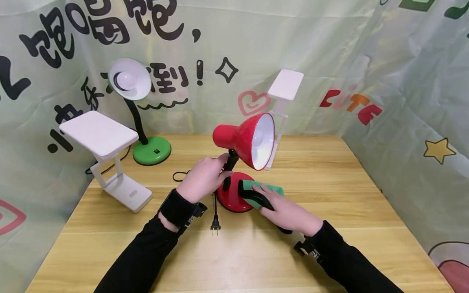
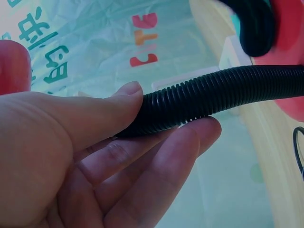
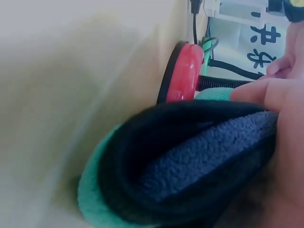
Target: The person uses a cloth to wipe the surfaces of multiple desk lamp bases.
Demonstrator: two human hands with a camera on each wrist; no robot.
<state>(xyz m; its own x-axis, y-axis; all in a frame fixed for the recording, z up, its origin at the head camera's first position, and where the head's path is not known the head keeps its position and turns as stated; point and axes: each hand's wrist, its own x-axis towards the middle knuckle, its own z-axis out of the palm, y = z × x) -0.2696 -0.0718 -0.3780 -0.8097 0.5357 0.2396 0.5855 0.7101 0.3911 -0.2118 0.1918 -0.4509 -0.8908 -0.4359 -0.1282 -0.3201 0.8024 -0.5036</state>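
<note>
A red desk lamp (image 1: 238, 136) with a round red base (image 1: 234, 202) stands mid-table, its white-lined shade facing right. My left hand (image 1: 205, 179) grips its black ribbed gooseneck (image 2: 213, 92) between thumb and fingers, just below the shade. In my right hand (image 1: 289, 211) is a folded green cloth (image 1: 272, 189) with black edging, held at the right side of the lamp's base. The right wrist view shows the cloth's grey-blue fleecy inner side (image 3: 204, 152) in the fold. Whether the cloth touches the base is hard to tell.
A green-based lamp (image 1: 152, 149) and a white folding lamp (image 1: 128, 193) stand at left. Another white folding lamp (image 1: 286, 85) is behind the red one. The red lamp's plug (image 1: 215, 223) lies in front of its base. Printed fabric (image 1: 311, 36) hangs behind the table (image 1: 329, 183).
</note>
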